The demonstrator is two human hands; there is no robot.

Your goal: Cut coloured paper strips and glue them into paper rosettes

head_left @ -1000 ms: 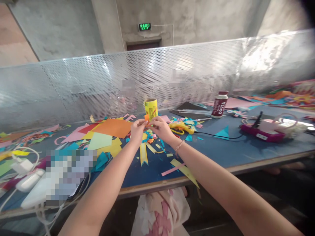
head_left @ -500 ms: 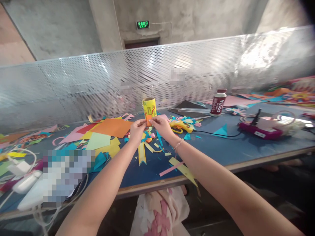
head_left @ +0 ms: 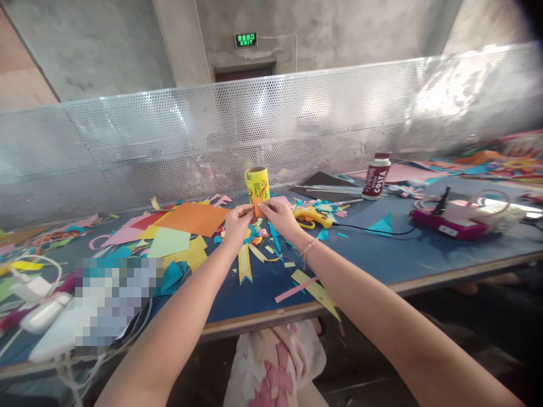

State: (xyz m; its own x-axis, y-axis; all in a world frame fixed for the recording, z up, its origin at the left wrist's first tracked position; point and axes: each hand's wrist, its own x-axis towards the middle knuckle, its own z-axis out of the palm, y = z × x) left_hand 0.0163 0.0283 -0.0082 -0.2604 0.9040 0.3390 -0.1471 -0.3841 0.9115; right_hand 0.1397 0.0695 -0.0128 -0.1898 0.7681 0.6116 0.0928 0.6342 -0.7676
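Note:
A small piece of orange paper (head_left: 258, 207) is pinched between my two hands over the blue table. My left hand (head_left: 238, 223) grips its left side with thumb and fingers. On the other side, my right hand (head_left: 280, 217) has its fingertips closed on it. Just behind stands an upright yellow cardboard tube (head_left: 257, 182). Below my hands lies a paper piece with yellow ribbon tails (head_left: 245, 265), partly hidden by them. A yellow-handled glue gun (head_left: 314, 216) with a black cord rests to the right of my right hand.
Coloured sheets, including a large orange one (head_left: 193, 219), spread at left beside a white power strip (head_left: 46, 312). At right are a Costa bottle (head_left: 376, 176) and a purple power strip (head_left: 448, 225). A perforated metal screen (head_left: 169, 141) borders the back.
The orange paper has tilted slightly between my fingers. My hands and arms stay in nearly the same place.

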